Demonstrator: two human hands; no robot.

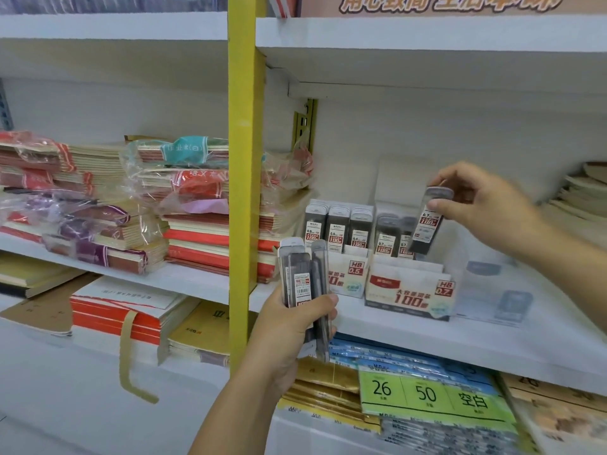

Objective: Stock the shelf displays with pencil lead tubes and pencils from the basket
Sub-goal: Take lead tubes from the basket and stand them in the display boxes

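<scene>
Over the right white cardboard display box (pixel 410 290), your right grip (pixel 486 205) pinches a dark plastic lead tube (pixel 427 224), left grip (pixel 295 333) clasps several more tubes (pixel 300 277).

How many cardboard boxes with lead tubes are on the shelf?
2. The HB 0.5 box stands nearer the yellow post; the HB 0.7 box stands beside it, below the right hand. Others may be hidden.

Two display boxes were noted: HB 0.5 box (pixel 348 278) and HB 0.7 box (pixel 407 292). Their tube rows (pixel 335 232) showed three and two respectively. The right hand (pixel 489 208) held one tube (pixel 429 224); the left hand (pixel 290 333), a bundle (pixel 303 277) of several.
</scene>
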